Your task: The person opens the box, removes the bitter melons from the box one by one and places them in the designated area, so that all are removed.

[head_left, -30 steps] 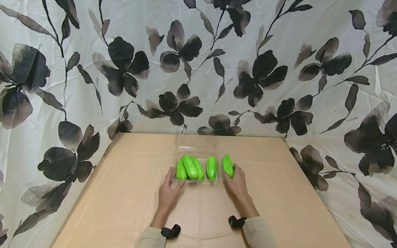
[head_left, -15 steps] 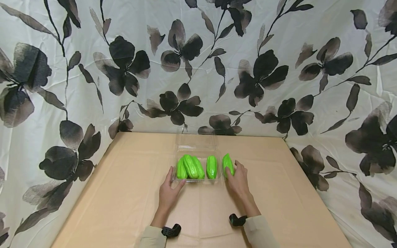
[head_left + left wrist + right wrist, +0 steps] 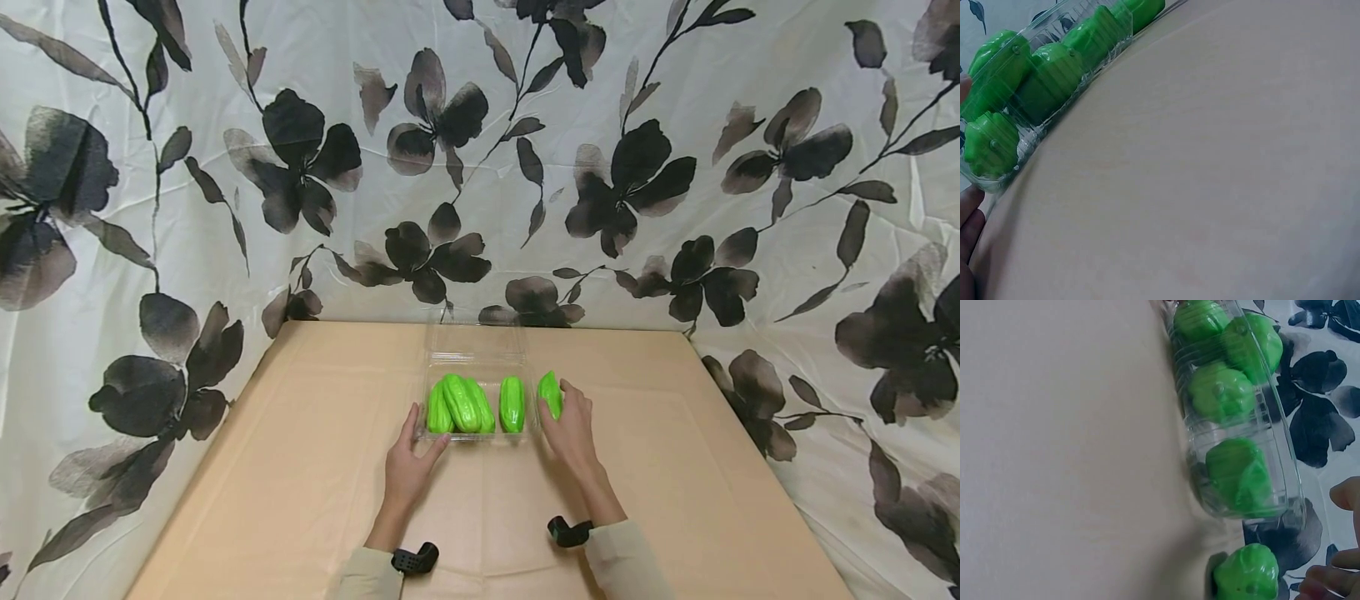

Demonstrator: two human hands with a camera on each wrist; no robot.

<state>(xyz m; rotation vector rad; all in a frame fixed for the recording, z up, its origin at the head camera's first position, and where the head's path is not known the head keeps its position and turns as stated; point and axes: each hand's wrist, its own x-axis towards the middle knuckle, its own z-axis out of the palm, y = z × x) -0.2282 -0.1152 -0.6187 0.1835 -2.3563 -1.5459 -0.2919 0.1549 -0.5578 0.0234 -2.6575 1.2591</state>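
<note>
A clear plastic clamshell container [image 3: 497, 435] stands on the table with its lid [image 3: 476, 343] raised at the back. Several glossy green ridged vegetables, cucumber-like in shape, lie in it: a group [image 3: 459, 404] on the left and a single one [image 3: 512, 404] on the right. My left hand [image 3: 405, 467] rests against the container's front left corner, fingers fairly straight. Just right of the container lies one more green vegetable [image 3: 550, 393], beneath my right hand [image 3: 573, 433]. In the right wrist view my thumb [image 3: 1346, 494] and fingers are spread, apart from that vegetable.
A tan covering lies on the table [image 3: 360, 358]. A white floral cloth [image 3: 322, 250] hangs behind it and along both sides. Both wrists wear black devices, the left one [image 3: 415, 559] and the right one [image 3: 570, 532].
My right hand has shifted slightly around the loose vegetable, its thumb now at the vegetable's left side. The left hand and the container look unmoved.
</note>
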